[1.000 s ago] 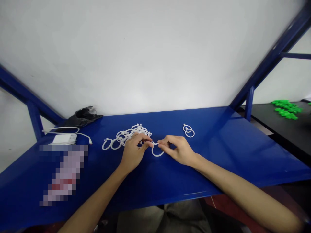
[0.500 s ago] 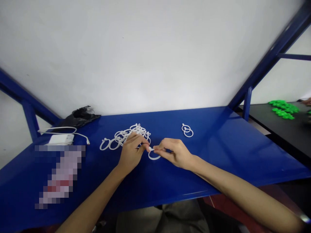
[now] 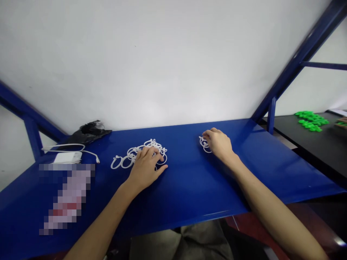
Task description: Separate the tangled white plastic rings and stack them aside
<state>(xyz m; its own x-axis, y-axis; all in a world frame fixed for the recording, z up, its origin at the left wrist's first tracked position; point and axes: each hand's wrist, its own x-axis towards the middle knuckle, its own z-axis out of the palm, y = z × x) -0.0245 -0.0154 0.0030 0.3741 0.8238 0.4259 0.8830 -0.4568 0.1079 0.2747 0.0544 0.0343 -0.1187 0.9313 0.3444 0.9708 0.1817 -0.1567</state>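
A heap of white plastic rings [image 3: 135,153] lies on the blue table [image 3: 189,180] left of centre. My left hand [image 3: 146,167] rests flat on the heap's right side, fingers stretched out over the rings. A small separate cluster of white rings [image 3: 202,144] lies further right. My right hand [image 3: 219,143] is on that cluster, fingers curled down over it; whether it still grips the ring it carried is hidden.
A white charger with cable [image 3: 67,156] and a black crumpled bag [image 3: 88,130] sit at the back left. A pixelated patch [image 3: 66,196] covers something on the left. Green parts [image 3: 310,121] lie on a black table to the right, with another person's hand [image 3: 343,121] beside them.
Both hands pinched one white ring at the centre. Now my right hand has moved right to the small ring cluster, and my left hand has gone flat onto the heap.
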